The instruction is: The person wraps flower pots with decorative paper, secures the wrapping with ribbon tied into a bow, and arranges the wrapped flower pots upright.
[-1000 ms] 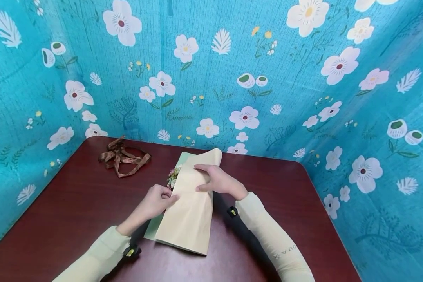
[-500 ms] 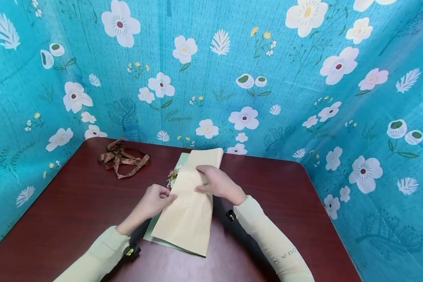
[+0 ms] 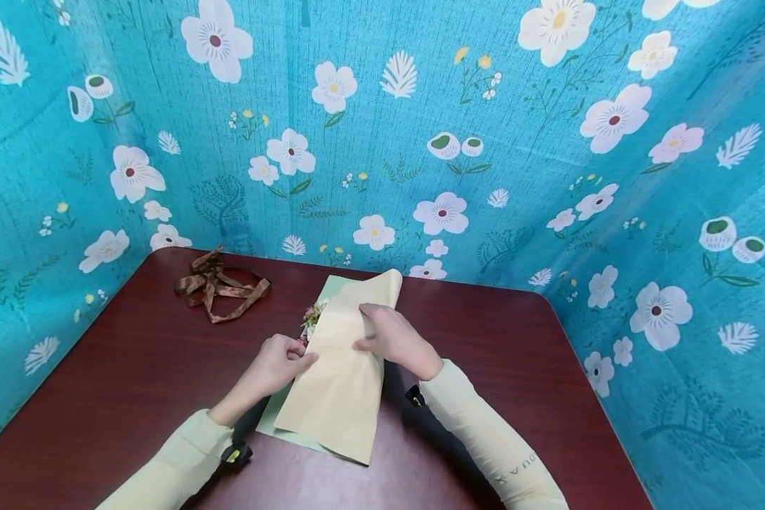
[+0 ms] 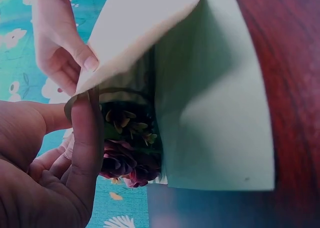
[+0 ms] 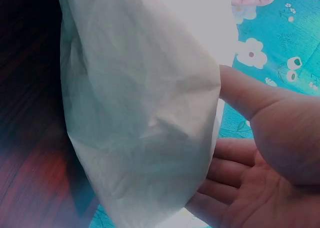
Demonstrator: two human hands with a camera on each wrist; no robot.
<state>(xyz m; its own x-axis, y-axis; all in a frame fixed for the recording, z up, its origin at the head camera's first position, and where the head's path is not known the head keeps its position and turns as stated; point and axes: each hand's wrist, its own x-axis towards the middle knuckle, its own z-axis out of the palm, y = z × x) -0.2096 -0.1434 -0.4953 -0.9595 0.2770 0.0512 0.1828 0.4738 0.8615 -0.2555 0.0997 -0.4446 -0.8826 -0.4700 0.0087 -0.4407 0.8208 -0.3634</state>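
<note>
A cream sheet of wrapping paper [image 3: 338, 382] is folded over a bunch of flowers, with a pale green sheet [image 4: 225, 123] lying underneath. Between thumb and forefinger my left hand [image 3: 282, 365] pinches the cream sheet's left edge, lifted a little off the green one. My right hand [image 3: 398, 336] rests on the cream paper's right side, thumb and fingers fairly straight and spread against it. Dark red blooms and small leaves of the flowers [image 4: 122, 160] show under the raised edge in the left wrist view; their stems are hidden by the paper.
A loose brown ribbon [image 3: 219, 287] lies in a tangle at the back left of the dark red-brown table [image 3: 134, 361]. Behind the table and along both sides hangs a blue flowered cloth [image 3: 382, 127].
The cream paper's far end spread flatter, then drew back to a narrower shape. Its near edge has shifted slightly left. My right hand's fingers have slid a little toward me; the left keeps its pinch.
</note>
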